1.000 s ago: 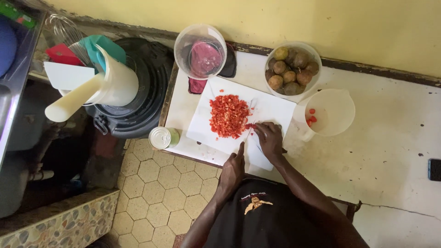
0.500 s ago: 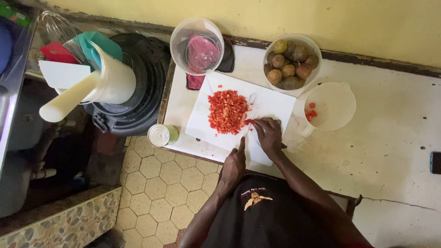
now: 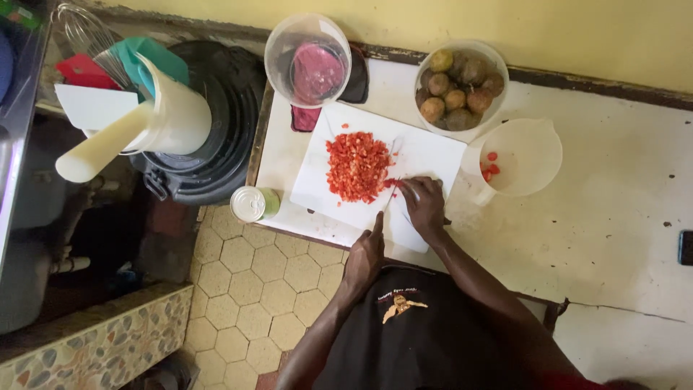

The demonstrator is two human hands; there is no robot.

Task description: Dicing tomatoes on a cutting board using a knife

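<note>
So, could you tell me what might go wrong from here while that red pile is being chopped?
The right hand steadies pieces right beside the knife held by the left hand, so its fingers could be nicked. The white cutting board sits near the counter's front edge, so chopped red pieces could spill to the floor.

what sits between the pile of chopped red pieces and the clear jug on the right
In the head view, the right hand rests on the white plastic cutting board between the chopped red pile and the clear plastic jug.
</note>
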